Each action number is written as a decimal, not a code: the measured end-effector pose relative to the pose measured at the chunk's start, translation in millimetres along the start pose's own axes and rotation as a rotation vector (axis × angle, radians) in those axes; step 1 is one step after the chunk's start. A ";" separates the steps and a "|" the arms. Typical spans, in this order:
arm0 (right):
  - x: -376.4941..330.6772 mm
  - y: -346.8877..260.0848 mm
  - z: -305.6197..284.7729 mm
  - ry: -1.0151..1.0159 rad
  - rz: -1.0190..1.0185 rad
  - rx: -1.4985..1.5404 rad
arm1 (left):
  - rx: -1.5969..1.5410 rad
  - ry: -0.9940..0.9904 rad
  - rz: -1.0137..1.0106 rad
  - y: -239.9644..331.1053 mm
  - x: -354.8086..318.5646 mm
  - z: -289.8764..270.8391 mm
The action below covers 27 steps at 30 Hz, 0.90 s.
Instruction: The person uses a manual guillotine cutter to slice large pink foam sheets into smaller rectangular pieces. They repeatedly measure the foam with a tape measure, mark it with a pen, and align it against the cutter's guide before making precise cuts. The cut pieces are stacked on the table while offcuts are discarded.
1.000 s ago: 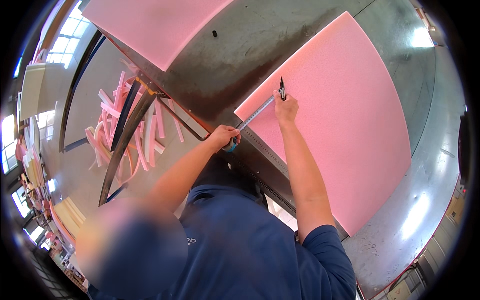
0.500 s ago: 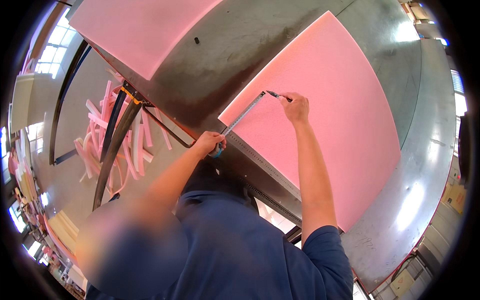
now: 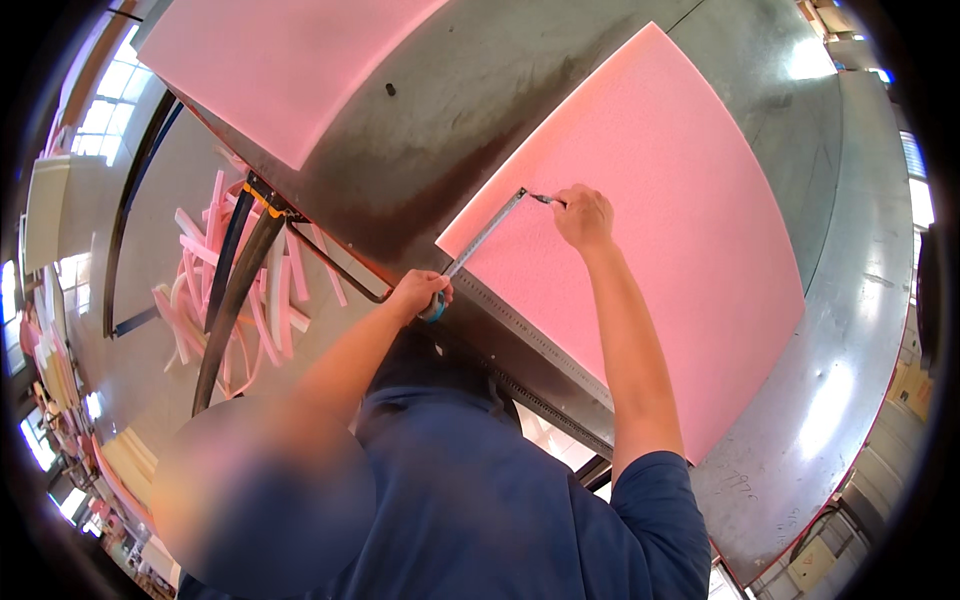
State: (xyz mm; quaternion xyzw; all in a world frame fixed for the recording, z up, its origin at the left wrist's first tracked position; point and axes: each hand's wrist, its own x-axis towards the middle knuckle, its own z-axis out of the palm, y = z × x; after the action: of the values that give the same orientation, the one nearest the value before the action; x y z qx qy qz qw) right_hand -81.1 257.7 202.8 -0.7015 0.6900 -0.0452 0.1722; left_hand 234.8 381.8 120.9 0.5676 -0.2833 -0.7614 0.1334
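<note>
A pink foam sheet [image 3: 670,260] lies on the metal table in front of me. My left hand [image 3: 414,293] is closed around a tape measure [image 3: 436,308] at the sheet's near left edge. Its pulled-out blade [image 3: 486,238] runs up and to the right across the foam. My right hand [image 3: 583,214] pinches a slim dark pen-like tool [image 3: 542,199] above the sheet. The tool's tip is close to the blade's hooked end; whether it touches the foam I cannot tell.
A ruler strip [image 3: 530,335] runs along the near table edge. Another pink foam sheet [image 3: 270,70] lies at the far left, with a small black object [image 3: 391,90] between the sheets. Pink foam offcuts [image 3: 270,290] are heaped beyond the left table edge, behind a dark curved bar [image 3: 235,300].
My right hand has shifted slightly left, and the tool's tip has come down nearer to the blade's end. My left hand keeps its hold on the tape measure.
</note>
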 end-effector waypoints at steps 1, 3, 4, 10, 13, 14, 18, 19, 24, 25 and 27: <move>-3.9 1.3 -4.4 -0.010 0.001 -0.022 | -0.001 0.005 0.007 2.2 -3.1 1.5; -12.8 4.4 -9.7 0.132 -0.045 0.184 | -0.011 0.045 0.048 5.9 -11.2 3.0; -16.8 3.3 -12.8 0.204 -0.072 0.290 | -0.019 0.085 0.083 8.5 -17.3 0.7; -63.5 6.6 -6.7 0.358 0.086 0.411 | -0.411 0.420 0.230 45.6 -39.2 -55.8; -91.8 -9.8 2.3 0.381 0.163 0.511 | -0.391 0.654 0.464 72.4 -7.5 -113.2; -101.9 -18.6 7.2 0.382 0.222 0.550 | -0.304 0.744 0.592 88.8 7.9 -123.2; -126.1 -57.8 28.0 0.331 0.469 0.735 | 0.620 0.877 0.497 199.4 67.1 -149.6; -129.9 -71.0 33.1 0.295 0.550 0.794 | 0.721 0.881 0.505 223.2 82.6 -149.3; -101.3 -133.4 38.1 0.403 0.506 0.983 | 1.019 0.712 0.480 284.3 129.1 -155.4; -91.4 -144.1 34.2 0.395 0.517 0.990 | 0.960 0.672 0.485 282.9 134.2 -159.0; -66.6 -166.3 23.3 0.389 0.547 1.005 | 0.650 0.402 0.455 285.1 134.2 -156.4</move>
State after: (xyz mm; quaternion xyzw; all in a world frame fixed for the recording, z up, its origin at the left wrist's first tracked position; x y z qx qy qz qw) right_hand 81.4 325.5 243.1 -0.3102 0.7585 -0.4471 0.3584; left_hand 305.1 38.4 150.7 0.6400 -0.5942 -0.4587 0.1643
